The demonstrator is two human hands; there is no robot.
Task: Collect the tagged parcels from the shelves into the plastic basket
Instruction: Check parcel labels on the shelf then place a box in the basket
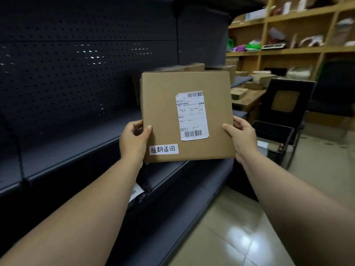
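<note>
Brown cardboard, flat and square, is the parcel (184,116), held up in the air in front of the dark shelves (76,131). The left hand (133,140) grips its left edge and the right hand (243,138) grips its right edge, each with the thumb on the front face; the other fingers are hidden behind the box. A white shipping label (192,116) has barcodes, but its small print is too blurred to read. A white tag (163,149) (handwritten, black characters) is near the lower left corner. Behind the shelves stands a perforated metal panel (76,64). Far right, wooden shelving (288,50) holds blurred packages. The floor (240,237) is glossy tile.
</note>
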